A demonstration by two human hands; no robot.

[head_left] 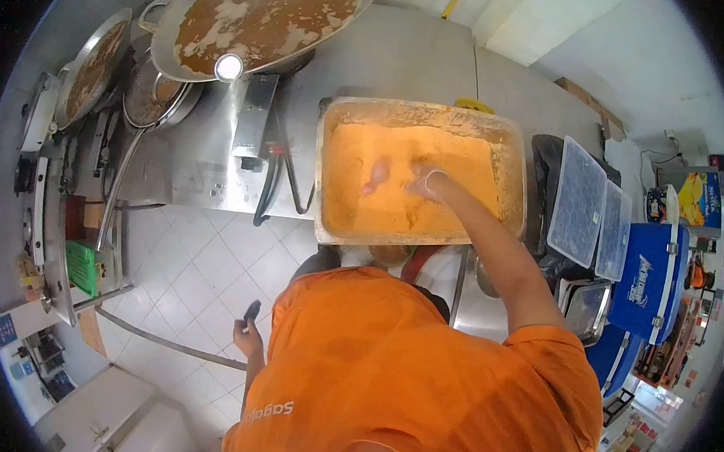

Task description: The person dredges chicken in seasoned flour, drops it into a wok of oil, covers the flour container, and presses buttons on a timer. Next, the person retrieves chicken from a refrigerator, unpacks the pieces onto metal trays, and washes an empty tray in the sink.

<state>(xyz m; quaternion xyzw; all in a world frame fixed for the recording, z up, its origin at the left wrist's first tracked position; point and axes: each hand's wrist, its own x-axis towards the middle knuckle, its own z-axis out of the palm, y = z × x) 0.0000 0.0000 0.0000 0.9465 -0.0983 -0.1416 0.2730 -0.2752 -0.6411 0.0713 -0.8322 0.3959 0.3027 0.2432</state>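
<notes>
A large rectangular tray (417,237) holds a layer of orange powder (464,158). My right hand (428,183) reaches down into the powder, with a pale band around the wrist. Its fingers are blurred and partly covered, so their grip cannot be made out. Just left of that hand, a pinkish piece that looks like raw meat (377,174) lies on the powder. Down at my left side, over the floor, my left hand (247,336) is closed around a small dark object (252,311) whose kind I cannot tell.
Big pans of brown, foamy liquid (266,16) stand at the back left, beside a strainer (152,92) with a long handle. A metal box (255,118) with hoses sits left of the tray. Clear plastic lids (578,200) and blue cooler boxes (642,277) stand to the right.
</notes>
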